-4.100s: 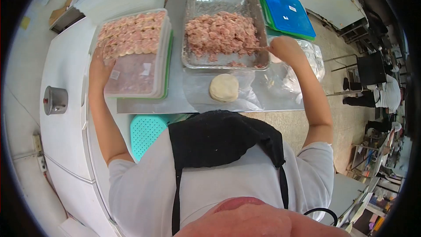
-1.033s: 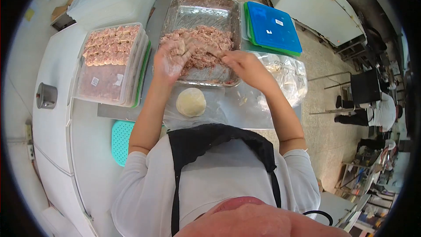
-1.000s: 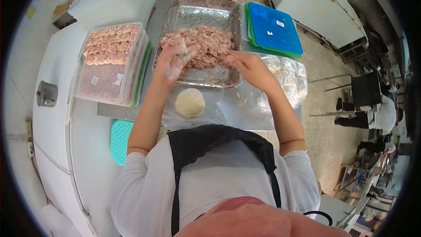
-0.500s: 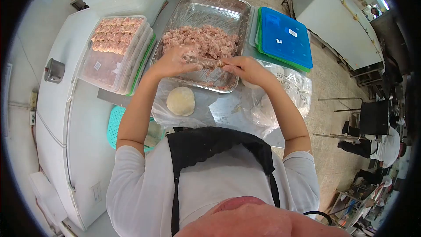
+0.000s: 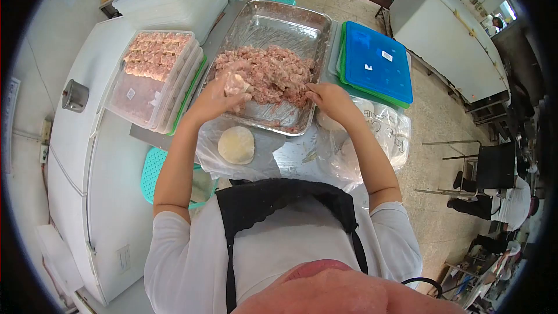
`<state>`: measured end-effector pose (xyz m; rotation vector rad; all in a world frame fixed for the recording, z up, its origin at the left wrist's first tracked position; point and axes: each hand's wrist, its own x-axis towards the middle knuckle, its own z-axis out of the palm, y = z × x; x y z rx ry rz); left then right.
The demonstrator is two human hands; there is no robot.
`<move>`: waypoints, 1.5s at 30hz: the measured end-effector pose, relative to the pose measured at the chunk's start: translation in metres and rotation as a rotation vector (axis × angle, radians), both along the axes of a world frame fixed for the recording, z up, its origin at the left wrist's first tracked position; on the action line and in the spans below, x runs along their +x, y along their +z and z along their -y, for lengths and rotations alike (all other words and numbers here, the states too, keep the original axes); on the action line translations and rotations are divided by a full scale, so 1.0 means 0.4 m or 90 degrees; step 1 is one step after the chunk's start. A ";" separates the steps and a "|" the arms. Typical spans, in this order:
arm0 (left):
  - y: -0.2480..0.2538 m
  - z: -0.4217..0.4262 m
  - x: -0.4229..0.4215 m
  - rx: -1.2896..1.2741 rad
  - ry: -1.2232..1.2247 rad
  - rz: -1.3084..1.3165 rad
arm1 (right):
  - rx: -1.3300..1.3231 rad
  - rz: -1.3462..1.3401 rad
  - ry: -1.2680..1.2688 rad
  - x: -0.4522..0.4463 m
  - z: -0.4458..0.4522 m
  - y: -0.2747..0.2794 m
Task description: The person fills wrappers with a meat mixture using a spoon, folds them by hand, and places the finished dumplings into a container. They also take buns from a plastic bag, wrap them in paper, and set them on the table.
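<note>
One metal tray point(image 5: 278, 28): ground meat point(image 5: 270, 70) heaped across it; a bump could push some over the near rim.
Left hand point(image 5: 216, 100): cupped around a meat-smeared wrapper point(image 5: 238, 85); I'd expect a hard squeeze to split it.
Right hand point(image 5: 331, 102): fingertips at the meat; I cannot tell whether they grip a tool; an oversized scoop could overfill the wrapper.
Pale dough point(image 5: 236, 145): on a plastic sheet point(image 5: 209, 166) upon the worktop point(image 5: 297, 158); a snagging forearm could drag both.
</note>
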<state>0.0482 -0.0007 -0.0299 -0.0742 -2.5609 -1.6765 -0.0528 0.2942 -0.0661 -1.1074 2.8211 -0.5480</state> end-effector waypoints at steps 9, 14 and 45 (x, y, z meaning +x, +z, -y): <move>0.022 0.015 -0.017 -0.177 -0.165 -0.173 | -0.290 0.057 0.199 0.138 0.056 0.140; -0.007 0.070 -0.010 0.113 -0.141 0.052 | -0.086 -0.149 0.014 0.250 0.119 0.219; -0.016 1.040 0.074 -0.494 0.327 -0.089 | -0.343 0.069 -0.201 0.411 0.478 0.150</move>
